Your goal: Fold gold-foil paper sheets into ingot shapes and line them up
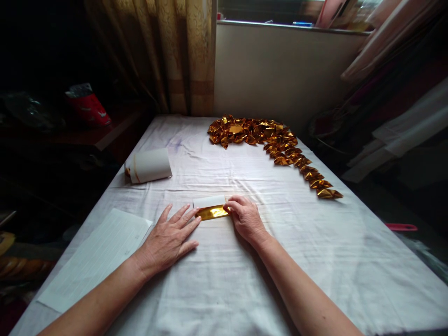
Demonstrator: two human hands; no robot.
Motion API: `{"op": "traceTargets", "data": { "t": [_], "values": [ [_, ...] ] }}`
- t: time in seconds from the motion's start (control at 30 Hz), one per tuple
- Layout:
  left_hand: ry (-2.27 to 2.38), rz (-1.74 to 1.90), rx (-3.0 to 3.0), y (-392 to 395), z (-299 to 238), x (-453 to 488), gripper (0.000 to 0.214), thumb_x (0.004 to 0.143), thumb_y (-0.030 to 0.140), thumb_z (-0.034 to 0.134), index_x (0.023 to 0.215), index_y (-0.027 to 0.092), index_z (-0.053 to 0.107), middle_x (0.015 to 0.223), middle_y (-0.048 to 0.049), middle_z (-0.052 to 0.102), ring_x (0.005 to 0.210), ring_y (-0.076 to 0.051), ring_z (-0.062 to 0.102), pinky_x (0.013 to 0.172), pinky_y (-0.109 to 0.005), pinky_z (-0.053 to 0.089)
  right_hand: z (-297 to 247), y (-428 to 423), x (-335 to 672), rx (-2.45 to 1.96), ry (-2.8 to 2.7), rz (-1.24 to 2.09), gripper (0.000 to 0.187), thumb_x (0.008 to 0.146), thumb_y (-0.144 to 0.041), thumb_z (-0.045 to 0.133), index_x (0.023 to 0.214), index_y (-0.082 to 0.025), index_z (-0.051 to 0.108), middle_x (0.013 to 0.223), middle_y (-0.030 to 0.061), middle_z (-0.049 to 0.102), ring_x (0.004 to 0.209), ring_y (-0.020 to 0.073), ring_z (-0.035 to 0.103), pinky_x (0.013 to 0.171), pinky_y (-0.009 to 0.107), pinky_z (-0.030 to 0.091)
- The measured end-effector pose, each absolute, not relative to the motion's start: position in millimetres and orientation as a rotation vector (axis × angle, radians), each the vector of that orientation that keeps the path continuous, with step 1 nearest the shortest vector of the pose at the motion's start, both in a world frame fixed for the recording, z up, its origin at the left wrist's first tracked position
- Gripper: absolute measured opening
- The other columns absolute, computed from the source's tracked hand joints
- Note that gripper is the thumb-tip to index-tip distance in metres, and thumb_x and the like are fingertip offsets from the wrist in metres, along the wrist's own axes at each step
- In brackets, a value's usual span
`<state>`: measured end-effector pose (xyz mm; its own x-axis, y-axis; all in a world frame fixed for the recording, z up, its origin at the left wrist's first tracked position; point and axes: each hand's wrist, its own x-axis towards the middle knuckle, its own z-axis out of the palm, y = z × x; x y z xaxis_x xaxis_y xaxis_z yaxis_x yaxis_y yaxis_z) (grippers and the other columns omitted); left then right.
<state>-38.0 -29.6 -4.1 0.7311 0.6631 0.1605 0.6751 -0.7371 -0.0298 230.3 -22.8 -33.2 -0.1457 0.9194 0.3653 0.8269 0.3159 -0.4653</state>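
Observation:
A small piece of gold foil paper point(213, 213) with a white strip point(210, 201) along its far side lies flat in front of me. My left hand point(171, 235) is open, its fingers spread and its fingertips resting on the foil paper's left end. At the other end, my right hand point(247, 217) is closed, thumb and fingers pinching the foil paper's edge. Beyond, toward the back right, sits a heap of folded gold foil pieces point(252, 130), with a row of them trailing along the table's right side.
A white cloth point(315, 261) covers the table. To the left lie a lined paper sheet point(101, 256) and a curled white roll point(151, 165) with a band around it. A red container point(89, 109) stands on a darker surface. Behind are a curtain point(189, 56) and a wall point(280, 70).

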Motion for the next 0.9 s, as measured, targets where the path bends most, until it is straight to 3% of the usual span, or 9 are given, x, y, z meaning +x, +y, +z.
{"op": "traceTargets", "data": {
  "t": [0.13,0.27,0.37,0.47,0.7,0.9],
  "values": [
    [-1.085,-0.242,-2.876,-28.0,-9.5,-42.3,0.048,0.098,0.051,0.042,0.14,0.03,0.05,0.143,-0.0045,0.056,0.132,-0.026,0.05,0.116,-0.052,0.016,-36.2,-23.2,235.5,-1.507,-1.963,0.128,0.031,0.086,-0.007,0.05,0.094,-0.026,0.073,0.105,0.0044,0.07,0.097,0.0202,0.062,0.085,0.033,0.047],
    [-1.093,-0.266,-2.862,-28.3,-12.7,-37.4,0.046,0.097,0.047,0.045,0.139,0.029,0.05,0.143,-0.0051,0.056,0.133,-0.029,0.048,0.115,-0.055,0.017,-27.8,-33.2,232.5,-1.478,-1.894,-0.092,0.036,0.092,-0.012,0.045,0.117,-0.022,0.068,0.118,0.0078,0.069,0.11,0.022,0.061,0.095,0.038,0.047],
    [-1.136,-0.316,-2.854,-27.9,-12.4,-23.1,0.044,0.097,0.048,0.045,0.136,0.03,0.054,0.14,-0.0043,0.059,0.132,-0.029,0.048,0.115,-0.056,0.016,-19.8,-44.1,218.6,-1.389,-2.117,-0.093,0.041,0.097,-0.021,0.042,0.135,-0.021,0.057,0.138,0.0089,0.059,0.133,0.0228,0.047,0.111,0.043,0.036],
    [-1.145,-0.358,-2.855,-26.5,-11.2,-9.5,0.045,0.097,0.049,0.045,0.136,0.029,0.054,0.138,-0.0044,0.06,0.131,-0.028,0.049,0.116,-0.055,0.017,-17.3,-51.6,205.7,-1.442,-2.361,0.078,0.049,0.099,-0.036,0.042,0.145,-0.018,0.046,0.149,0.0092,0.047,0.141,0.0243,0.038,0.118,0.049,0.026],
    [-1.114,-0.344,-2.852,-23.1,-7.9,-9.1,0.041,0.097,0.046,0.047,0.133,0.03,0.057,0.137,-0.0028,0.061,0.129,-0.028,0.052,0.116,-0.054,0.017,-19.2,-55.5,225.7,-1.723,-2.495,0.216,0.06,0.1,-0.048,0.038,0.151,-0.017,0.034,0.158,0.0094,0.028,0.147,0.025,0.027,0.12,0.055,0.019],
    [-1.125,-0.386,-2.827,-23.5,-5.1,-7.1,0.036,0.096,0.041,0.05,0.128,0.03,0.06,0.133,-0.0019,0.064,0.126,-0.027,0.053,0.116,-0.054,0.019,-24.6,-57.1,263.4,-1.905,-2.401,0.027,0.056,0.098,-0.044,0.042,0.147,-0.017,0.042,0.155,0.0119,0.036,0.144,0.0281,0.033,0.116,0.057,0.023]
  ]
}}
